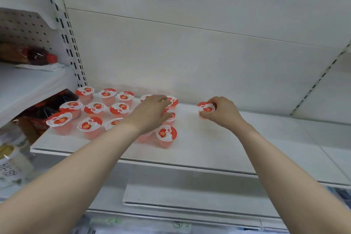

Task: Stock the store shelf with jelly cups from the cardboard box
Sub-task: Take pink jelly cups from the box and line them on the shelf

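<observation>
Forearms (85,167) outstretched: my right hand (222,112) pinches a red-lidded pink plastic jelly cup (206,108); whether the left hand (152,115) grips, I cannot tell. I'd set it upright, flush beside the stocked rows (95,108).

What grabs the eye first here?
A cluster of red-lidded strawberry jelly cups fills the left of the white shelf. The left hand reaches over the cluster's right edge, while the right hand pinches a lone cup set apart to the right.
</observation>
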`<state>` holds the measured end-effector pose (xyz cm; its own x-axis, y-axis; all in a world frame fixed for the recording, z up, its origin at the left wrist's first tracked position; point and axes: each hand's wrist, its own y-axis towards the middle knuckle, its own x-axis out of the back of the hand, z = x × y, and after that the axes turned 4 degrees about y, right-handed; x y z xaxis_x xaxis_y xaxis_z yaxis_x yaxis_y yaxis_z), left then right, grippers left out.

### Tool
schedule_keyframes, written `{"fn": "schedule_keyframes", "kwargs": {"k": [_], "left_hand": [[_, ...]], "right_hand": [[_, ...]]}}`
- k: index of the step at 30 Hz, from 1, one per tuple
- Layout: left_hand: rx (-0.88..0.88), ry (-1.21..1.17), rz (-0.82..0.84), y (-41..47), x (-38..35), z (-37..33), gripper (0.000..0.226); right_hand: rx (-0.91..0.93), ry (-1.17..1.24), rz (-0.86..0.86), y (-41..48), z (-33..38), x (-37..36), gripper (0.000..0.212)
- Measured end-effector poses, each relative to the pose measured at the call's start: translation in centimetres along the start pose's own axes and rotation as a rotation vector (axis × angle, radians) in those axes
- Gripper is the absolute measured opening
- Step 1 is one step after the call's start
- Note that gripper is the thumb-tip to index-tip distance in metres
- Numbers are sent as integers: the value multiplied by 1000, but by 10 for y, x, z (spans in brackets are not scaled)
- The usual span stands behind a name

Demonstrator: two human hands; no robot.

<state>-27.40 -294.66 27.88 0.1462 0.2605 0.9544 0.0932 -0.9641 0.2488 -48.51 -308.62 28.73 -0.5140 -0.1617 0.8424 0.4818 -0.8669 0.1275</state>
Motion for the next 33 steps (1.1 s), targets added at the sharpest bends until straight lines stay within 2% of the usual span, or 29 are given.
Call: {"fn": "schedule_keyframes", "kwargs": {"k": [3, 9, 12, 15, 18, 20, 24, 29, 33], "left_hand": [[-17, 67, 46, 8, -11, 3, 51], [-9, 137, 102, 18, -23, 4, 86], [-5, 143, 90, 21, -25, 6, 91], [-7, 151, 75, 23, -25, 6, 86], [-12, 156, 81, 24, -25, 6, 87], [-8, 162, 87, 25, -26, 8, 82], [-2, 178, 108, 25, -27, 10, 59], [-6, 162, 62, 14, -16, 17, 65], [-23, 158, -20, -11, 4, 25, 53]], "right_hand": [[7, -13, 26, 15, -7, -17, 39], [21, 109, -30, 31, -9, -43, 56], [53, 212, -52, 35, -8, -49, 45], [101, 203, -66, 39, -7, -55, 29], [133, 174, -67, 41, -6, -59, 25], [152, 144, -67, 41, -7, -60, 26], [171, 44, -50, 38, -9, -60, 34], [293, -210, -67, 28, 2, -47, 43], [422, -357, -144, 4, 24, -36, 41]]}}
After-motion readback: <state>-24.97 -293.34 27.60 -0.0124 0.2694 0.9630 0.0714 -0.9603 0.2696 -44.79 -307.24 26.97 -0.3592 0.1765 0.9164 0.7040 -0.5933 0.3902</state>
